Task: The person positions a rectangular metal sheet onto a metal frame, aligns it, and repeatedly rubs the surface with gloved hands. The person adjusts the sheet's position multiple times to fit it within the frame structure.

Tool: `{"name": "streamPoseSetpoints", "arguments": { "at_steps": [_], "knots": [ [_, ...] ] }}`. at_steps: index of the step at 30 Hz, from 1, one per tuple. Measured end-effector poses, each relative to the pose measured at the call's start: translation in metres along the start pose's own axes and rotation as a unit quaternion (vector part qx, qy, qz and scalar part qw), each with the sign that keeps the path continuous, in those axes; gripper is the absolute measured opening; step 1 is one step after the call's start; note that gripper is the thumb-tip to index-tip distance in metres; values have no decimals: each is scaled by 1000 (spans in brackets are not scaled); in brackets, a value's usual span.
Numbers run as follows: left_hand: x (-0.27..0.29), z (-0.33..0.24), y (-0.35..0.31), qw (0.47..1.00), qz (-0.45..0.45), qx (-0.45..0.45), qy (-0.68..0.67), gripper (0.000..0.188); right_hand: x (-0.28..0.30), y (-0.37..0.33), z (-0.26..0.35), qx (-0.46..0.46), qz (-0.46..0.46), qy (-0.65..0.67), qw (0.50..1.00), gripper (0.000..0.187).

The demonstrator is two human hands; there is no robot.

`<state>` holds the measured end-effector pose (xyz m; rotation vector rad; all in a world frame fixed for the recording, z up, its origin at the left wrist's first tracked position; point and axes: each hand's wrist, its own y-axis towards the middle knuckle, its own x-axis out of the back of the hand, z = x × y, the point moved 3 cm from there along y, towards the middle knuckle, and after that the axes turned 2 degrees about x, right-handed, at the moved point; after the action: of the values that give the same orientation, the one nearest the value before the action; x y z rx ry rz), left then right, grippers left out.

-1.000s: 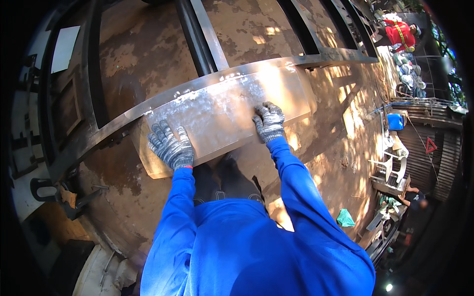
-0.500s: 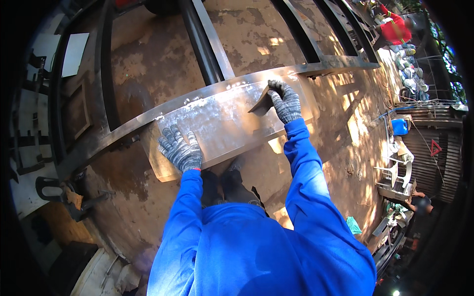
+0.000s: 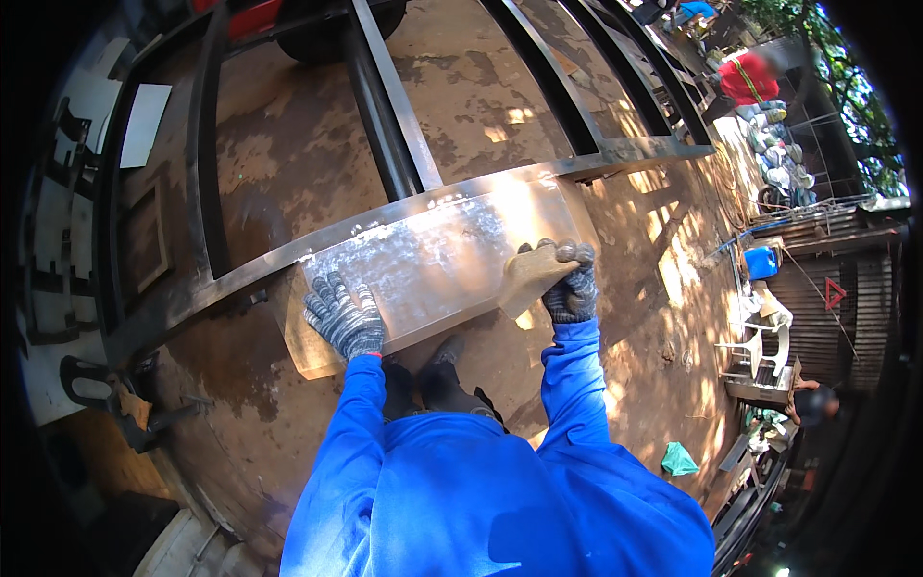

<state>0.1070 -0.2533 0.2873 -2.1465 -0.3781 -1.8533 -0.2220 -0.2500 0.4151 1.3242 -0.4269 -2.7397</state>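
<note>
A long metal box point(image 3: 437, 258) lies before me against the frame, its grey top blotched with whitish patches. My left hand point(image 3: 346, 317), in a grey knit glove, rests on its left end with the fingers spread flat. At the right end, my right hand point(image 3: 573, 284), gloved the same way, has its fingers curled over a bent tan sheet that looks like sandpaper point(image 3: 532, 273). The sheet is tilted up at the box's near right edge, its face partly toward me. Whether it touches the metal I cannot tell.
A dark metal frame point(image 3: 409, 159) with crossbars stretches beyond the box. A black plastic chair point(image 3: 91, 380) stands at the left. To the right are a white chair point(image 3: 767, 343), a blue container point(image 3: 760, 263) and a green cloth point(image 3: 679, 459). A person in red point(image 3: 748, 79) is far right.
My right hand has come nearer and slightly right with the sandpaper, from the box's far part to its near right edge. The left hand stays flat on the box.
</note>
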Motion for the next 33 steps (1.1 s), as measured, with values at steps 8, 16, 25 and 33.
{"name": "streamPoseSetpoints", "arguments": {
  "at_steps": [8,16,25,33],
  "knots": [
    [2,1,0,1000,-7,-3,-12,69,68,-8,-24,-136,-113,-516,838,21],
    [0,6,2,1000,-16,-5,-12,71,68,-13,-116,37,41,-885,462,36],
    [-4,1,1,1000,-11,0,-12,72,108,-11,-92,8,14,-851,525,55],
    [0,3,3,1000,1,0,-7,72,68,33,-36,178,-88,-818,540,24]
  ]
}}
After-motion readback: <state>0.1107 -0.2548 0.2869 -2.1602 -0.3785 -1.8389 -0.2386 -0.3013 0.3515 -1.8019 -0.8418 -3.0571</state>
